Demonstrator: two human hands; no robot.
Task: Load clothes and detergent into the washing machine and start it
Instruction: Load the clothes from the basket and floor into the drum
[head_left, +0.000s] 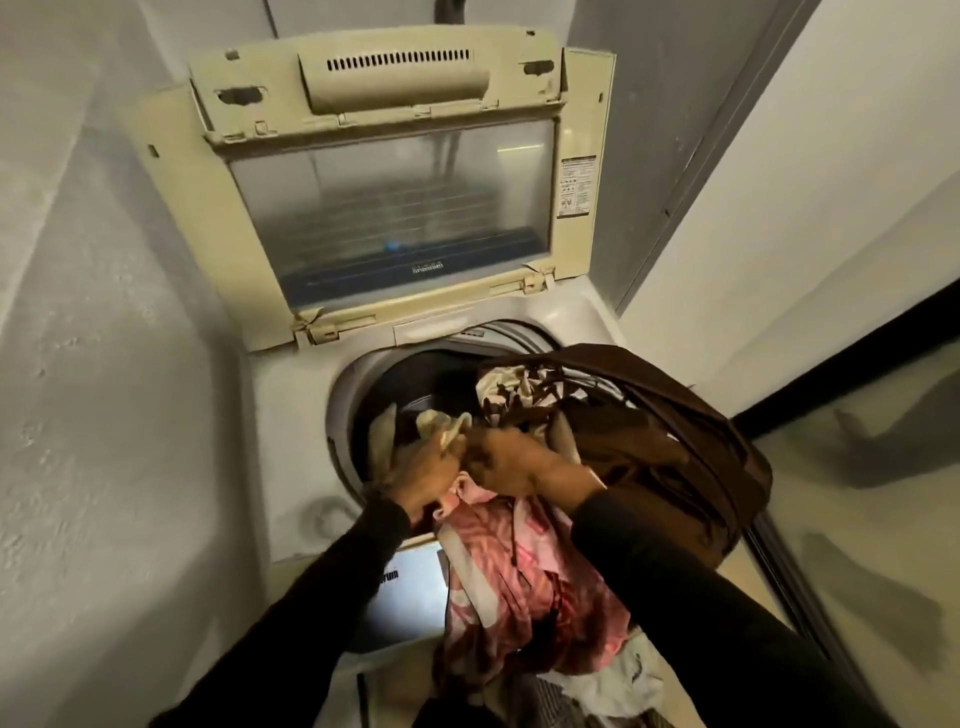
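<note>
Washing machine (291, 415): a top-loader seen from above, lid (384, 208) propped upright at 12 o'clock, round drum mouth (415, 374) open.
Left hand (421, 475): clenched on pale cloth (441, 428) at the drum's near rim.
Right hand (511, 462): touching the left, gripping the same bundle.
Pink patterned garment (519, 571): its long axis trails from the hands toward 6 o'clock.
Brown bag (675, 457): at 3 o'clock, clothes spilling out.
Drum from hands: just beyond, toward 11 o'clock; the left hand is judged nearer.
Detergent: none seen.

Top-loading washing machine (291, 415), cream lid (363, 208) raised, pink patterned clothes (519, 571) bunched over drum opening (426, 379)
</note>
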